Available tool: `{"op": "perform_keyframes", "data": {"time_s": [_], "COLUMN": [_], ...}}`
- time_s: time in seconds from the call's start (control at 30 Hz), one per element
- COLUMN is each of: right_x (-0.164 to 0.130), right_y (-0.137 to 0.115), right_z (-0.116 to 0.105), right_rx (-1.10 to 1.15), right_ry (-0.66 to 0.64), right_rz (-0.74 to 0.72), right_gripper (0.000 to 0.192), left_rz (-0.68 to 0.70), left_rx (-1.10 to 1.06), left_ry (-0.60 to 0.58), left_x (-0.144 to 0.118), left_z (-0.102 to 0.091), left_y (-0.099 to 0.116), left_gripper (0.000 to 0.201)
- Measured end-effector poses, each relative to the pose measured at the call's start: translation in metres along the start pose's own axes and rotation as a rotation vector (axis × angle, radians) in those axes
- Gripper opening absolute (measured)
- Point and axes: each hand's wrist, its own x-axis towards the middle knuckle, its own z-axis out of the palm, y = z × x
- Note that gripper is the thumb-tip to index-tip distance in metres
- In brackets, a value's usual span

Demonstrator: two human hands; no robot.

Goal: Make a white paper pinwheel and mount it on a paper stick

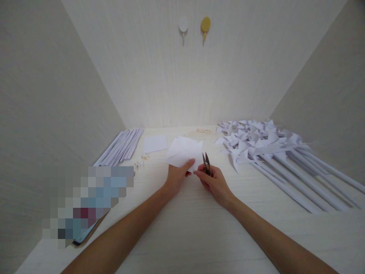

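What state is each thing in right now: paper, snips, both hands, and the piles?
White paper sheet: folded, held up.
Snips: blades slightly apart, pointing up.
Left hand: pinching the sheet.
Right hand: gripping the snips.
Paper pinwheels: finished, heaped at right.
Rolled paper sticks: lying bundled at left.

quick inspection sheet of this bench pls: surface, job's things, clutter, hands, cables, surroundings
surface: pale wood-grain table, boxed in by walls on three sides.
job's things: white paper sheet, held up above the table; small snips, blades apart beside the sheet's edge.
clutter: finished paper pinwheels on long paper sticks at right; rolled paper sticks at left; a flat paper square; small pins; a blurred-out item at the left edge.
hands: left hand pinches the sheet; right hand grips the snips.
cables: nothing seen.
surroundings: back wall carries a white hook and a yellow hook.
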Motion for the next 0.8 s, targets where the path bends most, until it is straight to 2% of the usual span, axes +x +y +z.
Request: {"op": "perform_keyframes", "data": {"time_s": [0.17, 0.37, 0.8], "right_x": [0.0, 0.0021, 0.0037], "right_y": [0.0019, 0.0037, 0.0059], "right_z": [-0.0017, -0.0026, -0.0024], "right_rx": [-0.065, -0.167, -0.138], "right_ry": [0.014, 0.097, 0.154], "right_rz": [-0.052, -0.123, -0.095], "right_gripper": [0.018, 0.018, 0.026], "left_rz": [0.0, 0.043, 0.042], "left_rx": [-0.032, 0.066, 0.098], "left_ry": [0.023, 0.0, 0.015], "left_x": [0.0012, -0.0025, -0.0066], "left_z": [-0.0008, 0.0007, 0.0022], "left_y": [-0.0016, 0.0007, 0.0031], "left_gripper": [0.024, 0.025, 0.022]}}
